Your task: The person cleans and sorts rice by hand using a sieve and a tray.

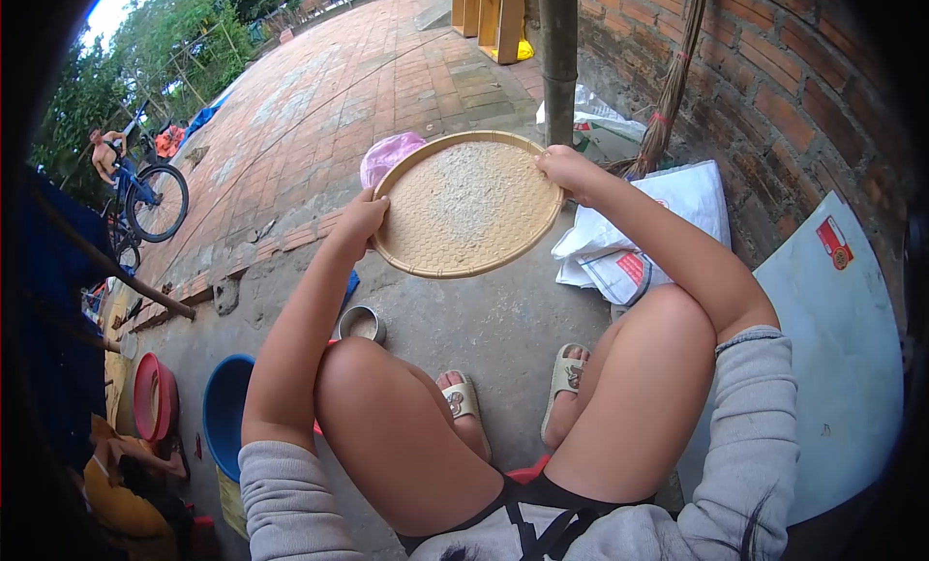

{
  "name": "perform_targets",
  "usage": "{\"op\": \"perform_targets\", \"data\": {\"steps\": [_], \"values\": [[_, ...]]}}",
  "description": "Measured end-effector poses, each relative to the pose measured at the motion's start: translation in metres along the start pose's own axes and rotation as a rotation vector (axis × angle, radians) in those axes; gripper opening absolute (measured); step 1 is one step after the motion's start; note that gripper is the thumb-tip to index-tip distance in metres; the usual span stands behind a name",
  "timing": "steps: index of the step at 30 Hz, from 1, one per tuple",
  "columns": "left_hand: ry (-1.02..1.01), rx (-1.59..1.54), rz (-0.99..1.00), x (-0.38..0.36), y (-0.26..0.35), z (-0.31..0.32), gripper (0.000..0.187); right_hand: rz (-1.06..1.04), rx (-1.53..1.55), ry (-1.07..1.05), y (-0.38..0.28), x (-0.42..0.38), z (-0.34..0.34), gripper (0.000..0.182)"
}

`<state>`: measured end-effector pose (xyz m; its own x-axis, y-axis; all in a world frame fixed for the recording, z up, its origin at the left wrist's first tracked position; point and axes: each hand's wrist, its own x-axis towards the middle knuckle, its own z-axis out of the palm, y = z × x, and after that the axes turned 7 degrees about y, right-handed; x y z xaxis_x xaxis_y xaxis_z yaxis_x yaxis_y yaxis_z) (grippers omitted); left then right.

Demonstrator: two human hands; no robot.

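A round woven bamboo winnowing tray [414, 234] is held out in front of me, above the concrete floor. Pale grain or husk [474, 188] lies spread over its middle and far part; the single pieces are too small to tell apart. My left hand [364, 219] grips the tray's left rim, with the thumb on the upper side. On the opposite rim, my right hand [573, 173] is closed the same way. Fingers under the tray are hidden. Behind its left edge shows a pink plastic bag [391, 154].
A metal bowl [362, 326], a blue basin [225, 406] and a red basin [155, 396] stand to the left. Folded white sacks [668, 208], a bamboo post [558, 67] and a broom [668, 106] are right. Another person [126, 484] sits lower left; someone stands by a bicycle [157, 203].
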<state>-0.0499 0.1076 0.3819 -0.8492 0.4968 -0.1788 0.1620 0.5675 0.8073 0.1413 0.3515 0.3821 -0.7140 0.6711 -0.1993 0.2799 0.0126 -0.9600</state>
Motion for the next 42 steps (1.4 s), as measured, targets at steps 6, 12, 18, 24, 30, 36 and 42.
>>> {"op": "perform_targets", "data": {"steps": [6, 12, 18, 24, 30, 36, 42], "values": [[-0.046, -0.088, 0.094, 0.006, 0.014, 0.043, 0.029, 0.092, 0.134, 0.044, 0.048, 0.042, -0.035, 0.024], [-0.190, -0.066, 0.023, 0.032, 0.012, 0.072, 0.035, 0.179, 0.176, 0.178, 0.055, 0.033, -0.042, 0.026], [-0.177, 0.041, 0.070, 0.116, -0.010, 0.098, 0.037, 0.107, 0.047, 0.290, 0.055, 0.067, -0.029, 0.030], [-0.100, -0.085, 0.060, 0.177, -0.041, 0.131, 0.037, 0.123, -0.337, 0.289, 0.095, 0.192, -0.024, 0.030], [-0.079, 0.129, -0.007, 0.228, -0.152, 0.166, 0.030, 0.205, -0.611, 0.209, 0.186, 0.227, 0.029, 0.029], [-0.327, 0.104, -0.359, 0.210, -0.218, 0.182, 0.035, 0.388, -0.555, -0.114, 0.290, 0.242, 0.051, 0.025], [-0.444, 0.221, -0.402, 0.186, -0.264, 0.190, 0.047, 0.125, -0.741, -0.109, 0.343, 0.219, 0.071, 0.033]]}}
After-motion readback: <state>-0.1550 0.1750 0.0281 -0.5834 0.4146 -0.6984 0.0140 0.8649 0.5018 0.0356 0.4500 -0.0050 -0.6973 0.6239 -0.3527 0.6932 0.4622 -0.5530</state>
